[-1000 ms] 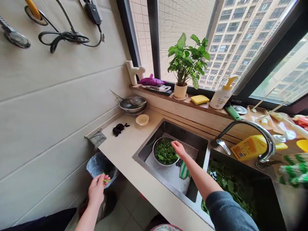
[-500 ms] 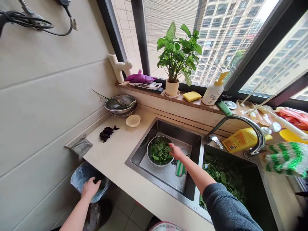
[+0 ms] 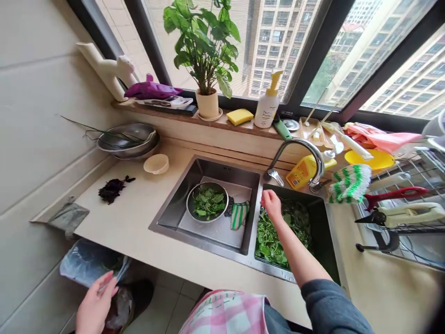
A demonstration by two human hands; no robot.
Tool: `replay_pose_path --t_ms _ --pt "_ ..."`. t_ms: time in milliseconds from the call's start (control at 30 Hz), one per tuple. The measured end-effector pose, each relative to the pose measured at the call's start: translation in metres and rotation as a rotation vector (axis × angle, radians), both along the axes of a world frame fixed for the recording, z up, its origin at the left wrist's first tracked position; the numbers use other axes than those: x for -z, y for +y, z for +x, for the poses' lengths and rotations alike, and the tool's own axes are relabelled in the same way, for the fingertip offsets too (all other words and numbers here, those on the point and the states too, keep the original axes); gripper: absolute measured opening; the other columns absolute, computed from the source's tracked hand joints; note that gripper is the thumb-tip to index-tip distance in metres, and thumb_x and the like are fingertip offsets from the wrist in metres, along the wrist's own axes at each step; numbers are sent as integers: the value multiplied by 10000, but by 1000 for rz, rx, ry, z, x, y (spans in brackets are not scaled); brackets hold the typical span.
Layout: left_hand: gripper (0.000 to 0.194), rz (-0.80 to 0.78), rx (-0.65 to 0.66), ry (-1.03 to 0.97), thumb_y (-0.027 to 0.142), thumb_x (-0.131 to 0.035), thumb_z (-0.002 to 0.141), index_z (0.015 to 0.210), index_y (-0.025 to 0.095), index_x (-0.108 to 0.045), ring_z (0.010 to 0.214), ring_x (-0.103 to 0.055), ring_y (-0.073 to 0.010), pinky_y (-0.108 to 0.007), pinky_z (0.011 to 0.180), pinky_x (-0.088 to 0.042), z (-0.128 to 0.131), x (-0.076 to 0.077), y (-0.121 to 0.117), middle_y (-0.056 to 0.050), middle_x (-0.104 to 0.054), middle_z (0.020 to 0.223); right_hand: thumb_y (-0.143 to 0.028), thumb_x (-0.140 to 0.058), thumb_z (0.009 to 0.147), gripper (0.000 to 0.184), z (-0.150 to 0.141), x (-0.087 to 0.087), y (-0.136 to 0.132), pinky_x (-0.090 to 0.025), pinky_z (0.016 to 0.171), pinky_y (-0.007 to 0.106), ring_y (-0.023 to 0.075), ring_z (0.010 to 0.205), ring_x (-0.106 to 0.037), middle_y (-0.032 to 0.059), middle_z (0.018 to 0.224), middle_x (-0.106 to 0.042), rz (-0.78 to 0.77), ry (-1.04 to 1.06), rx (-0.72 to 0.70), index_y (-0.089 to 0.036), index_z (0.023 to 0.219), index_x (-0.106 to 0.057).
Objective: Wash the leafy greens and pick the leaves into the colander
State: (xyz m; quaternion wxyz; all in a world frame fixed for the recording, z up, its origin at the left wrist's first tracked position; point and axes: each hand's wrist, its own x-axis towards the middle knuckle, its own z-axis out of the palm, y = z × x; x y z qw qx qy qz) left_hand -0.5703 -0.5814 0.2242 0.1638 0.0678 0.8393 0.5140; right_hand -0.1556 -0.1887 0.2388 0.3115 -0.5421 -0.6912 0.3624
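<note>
My right hand (image 3: 271, 204) reaches over the right sink basin (image 3: 321, 218), fingers curled loosely just above the wet green leaves (image 3: 274, 236) lying in it; it holds nothing I can see. In the left basin (image 3: 181, 204) sits a steel bowl (image 3: 207, 202) with picked green leaves. My left hand (image 3: 95, 304) hangs low at the left beside a bin lined with a plastic bag (image 3: 86, 262), its fingers stretched out and empty.
A curved tap (image 3: 306, 153) arches over the divider between the basins, with a green striped cloth (image 3: 239, 214) below. Dark purple leaves (image 3: 111, 188), a small cream bowl (image 3: 156, 163) and stacked steel bowls (image 3: 127, 139) sit on the counter. Plant, sponge and soap bottle line the sill; a dish rack (image 3: 403, 218) stands right.
My right hand moved from the steel bowl in the left basin over to the greens in the right basin. My left hand dropped its green scraps at the bin and opened.
</note>
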Motion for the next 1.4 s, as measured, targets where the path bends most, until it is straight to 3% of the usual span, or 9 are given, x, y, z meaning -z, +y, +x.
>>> replay_pose_path --t_ms 133,300,500,633,733,867,1000,1200,1400 --pt "466 64 26 -180 437 -696 436 816 185 -598 727 -630 -223 -331 607 -546 63 -7 5 -33 -628 866 -271 -499 788 169 97 55 -40 -377 583 215 136 656 -564 38 754 -636 -270 -552 -96 -160 799 -626" --pt "496 64 341 -126 494 -688 535 890 155 -616 820 -629 -247 -365 726 -534 146 -42 68 -74 -652 897 -194 -639 663 57 111 94 -74 -326 551 212 148 638 -569 20 648 -630 -356 -648 -266 -179 611 -623" --pt "278 77 1034 34 378 -479 802 914 175 -633 908 -593 -201 -323 826 -473 294 -73 174 -86 -642 965 -289 -445 833 220 128 63 -76 -321 601 236 175 751 -579 73 817 -645 -245 -694 -295 -198 762 -632" --pt "373 -2 1542 438 228 -538 773 1146 214 -542 1149 -443 -227 -402 985 -333 384 -57 233 -87 -541 1209 -293 -378 855 247 154 23 -96 -303 611 231 154 731 -557 47 824 -638 -91 -642 -414 -222 814 -611" --pt "268 -150 1698 683 179 -510 786 1038 178 -600 1183 -398 -260 -462 988 -274 423 -38 262 -108 -587 1129 -253 -372 836 237 168 1 -104 -279 589 228 138 682 -527 21 755 -629 -38 -562 -442 -222 759 -593" --pt "259 -271 1685 768 189 -403 831 785 139 -654 927 -544 -250 -417 865 -342 438 -32 287 -136 -644 801 -260 -402 784 229 166 0 -92 -263 550 227 130 602 -471 8 633 -588 -114 -409 -199 -203 607 -536" --pt "264 -366 1574 711 203 -413 809 727 123 -652 840 -564 -255 -390 794 -363 426 -38 300 -158 -638 792 -280 -349 769 269 133 23 -77 -308 491 211 127 526 -471 8 547 -558 -398 -86 13 -195 561 -498" --pt "291 -440 1455 594 215 -366 837 747 138 -632 780 -582 -228 -323 704 -388 391 -30 269 -137 -634 781 -295 -313 788 293 115 65 -70 -352 406 209 118 414 -484 38 552 -602 -591 -98 44 -183 634 -535" --pt "270 -214 1269 162 204 -390 817 1007 211 -581 739 -578 -148 -246 677 -391 389 -6 242 -24 -649 788 -280 -504 709 281 135 102 -83 -371 382 235 144 325 -479 28 317 -471 -683 -286 -34 -189 443 -504"
